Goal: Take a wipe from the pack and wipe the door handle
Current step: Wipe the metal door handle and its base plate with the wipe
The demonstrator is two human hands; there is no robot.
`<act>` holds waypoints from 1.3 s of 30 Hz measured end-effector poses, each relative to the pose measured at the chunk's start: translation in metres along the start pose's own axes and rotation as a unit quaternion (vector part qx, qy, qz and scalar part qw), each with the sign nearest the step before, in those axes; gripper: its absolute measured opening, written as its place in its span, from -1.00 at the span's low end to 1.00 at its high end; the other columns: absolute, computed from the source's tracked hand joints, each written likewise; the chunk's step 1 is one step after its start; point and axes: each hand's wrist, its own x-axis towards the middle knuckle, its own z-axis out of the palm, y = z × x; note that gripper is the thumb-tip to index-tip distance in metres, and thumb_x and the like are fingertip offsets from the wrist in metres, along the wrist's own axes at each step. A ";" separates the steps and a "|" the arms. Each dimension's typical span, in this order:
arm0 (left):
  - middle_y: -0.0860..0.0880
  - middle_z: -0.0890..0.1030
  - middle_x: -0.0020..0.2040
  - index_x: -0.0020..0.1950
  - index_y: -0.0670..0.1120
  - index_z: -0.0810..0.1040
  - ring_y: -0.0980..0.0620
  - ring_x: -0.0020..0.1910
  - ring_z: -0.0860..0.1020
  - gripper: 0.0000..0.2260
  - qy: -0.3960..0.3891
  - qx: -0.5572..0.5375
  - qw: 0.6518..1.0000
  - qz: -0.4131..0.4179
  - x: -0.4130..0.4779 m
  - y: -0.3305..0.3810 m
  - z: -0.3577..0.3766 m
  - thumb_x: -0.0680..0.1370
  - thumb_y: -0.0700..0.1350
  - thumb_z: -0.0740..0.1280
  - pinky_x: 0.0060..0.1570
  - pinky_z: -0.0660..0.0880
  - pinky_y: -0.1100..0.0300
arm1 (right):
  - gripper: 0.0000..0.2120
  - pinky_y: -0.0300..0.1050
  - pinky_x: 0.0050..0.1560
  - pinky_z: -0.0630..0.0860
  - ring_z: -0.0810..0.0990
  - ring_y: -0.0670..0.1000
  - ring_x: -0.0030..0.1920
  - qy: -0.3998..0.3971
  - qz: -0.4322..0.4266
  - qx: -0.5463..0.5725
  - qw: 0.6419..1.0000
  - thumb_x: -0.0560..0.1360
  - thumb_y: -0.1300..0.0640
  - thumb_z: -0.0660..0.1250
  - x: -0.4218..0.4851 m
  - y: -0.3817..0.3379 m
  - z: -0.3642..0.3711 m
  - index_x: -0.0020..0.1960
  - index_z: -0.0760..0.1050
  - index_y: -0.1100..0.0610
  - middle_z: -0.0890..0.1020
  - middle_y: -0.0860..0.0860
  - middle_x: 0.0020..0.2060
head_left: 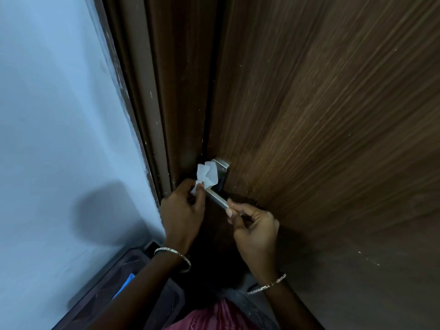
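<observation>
A silver lever door handle [217,198] with its backplate [223,169] sits on the brown wooden door [321,139]. A crumpled white wipe [207,176] lies against the handle near the backplate. My left hand [182,211] pinches the wipe's lower end, just left of the lever. My right hand [254,226] grips the free tip of the lever between thumb and fingers. Both wrists wear thin bangles. The wipe pack is not clearly visible.
The dark door frame [157,115] runs along the left of the door, beside a pale blue wall [59,115]. A dark container [107,289] with something blue inside stands on the floor at the lower left. Pink clothing [214,317] shows at the bottom.
</observation>
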 end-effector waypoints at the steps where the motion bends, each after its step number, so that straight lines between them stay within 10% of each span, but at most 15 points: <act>1: 0.14 0.47 -0.49 -0.15 0.04 0.56 0.33 -0.54 0.37 -0.83 -0.006 0.000 1.000 0.009 0.003 0.003 0.002 0.58 0.06 0.29 -0.52 0.23 0.45 | -0.80 -0.22 -0.07 0.68 0.70 -0.27 -0.08 -0.002 0.000 0.003 1.000 0.47 0.28 0.49 0.001 0.000 -0.001 0.02 0.72 0.05 0.74 -0.19 -0.10; 27: 0.06 0.59 -0.40 -0.21 -0.06 0.56 0.07 -0.41 0.57 -0.79 -0.016 -0.079 0.990 -0.112 -0.001 0.012 0.006 0.54 0.03 0.38 -0.44 0.32 0.37 | -0.78 0.00 -0.07 0.70 0.72 -0.20 -0.12 -0.019 0.011 0.013 1.000 0.47 0.27 0.49 0.002 0.003 -0.001 0.03 0.71 0.00 0.75 -0.20 -0.11; 29: 0.01 0.67 -0.36 -0.19 -0.12 0.63 0.01 -0.34 0.67 -0.78 -0.004 -0.171 0.958 -0.232 -0.006 0.013 0.006 0.50 0.02 0.45 -0.33 0.50 0.34 | -0.78 0.03 -0.03 0.69 0.72 -0.20 -0.12 -0.023 0.015 0.008 1.000 0.47 0.25 0.49 0.002 0.003 -0.001 0.04 0.71 -0.02 0.74 -0.23 -0.12; 33: -0.26 0.71 -0.11 -0.08 -0.29 0.62 -0.18 -0.13 0.71 -0.82 -0.061 -0.459 0.754 -0.466 0.006 0.017 0.001 0.48 -0.18 0.49 -0.26 0.67 0.11 | -0.74 0.10 0.03 0.66 0.72 -0.17 -0.09 -0.026 0.022 0.014 0.999 0.47 0.25 0.48 0.000 0.001 -0.002 0.03 0.69 -0.08 0.73 -0.25 -0.11; 39: -0.20 0.72 -0.12 0.07 -0.25 0.61 -0.03 -0.31 0.72 -0.71 -0.174 -0.427 0.743 -0.485 0.024 0.028 0.007 0.48 -0.07 0.49 -0.39 0.62 0.19 | -0.69 0.08 0.04 0.66 0.72 -0.20 -0.12 -0.033 0.019 0.003 0.999 0.47 0.26 0.48 0.001 -0.002 -0.003 -0.01 0.66 -0.17 0.74 -0.23 -0.14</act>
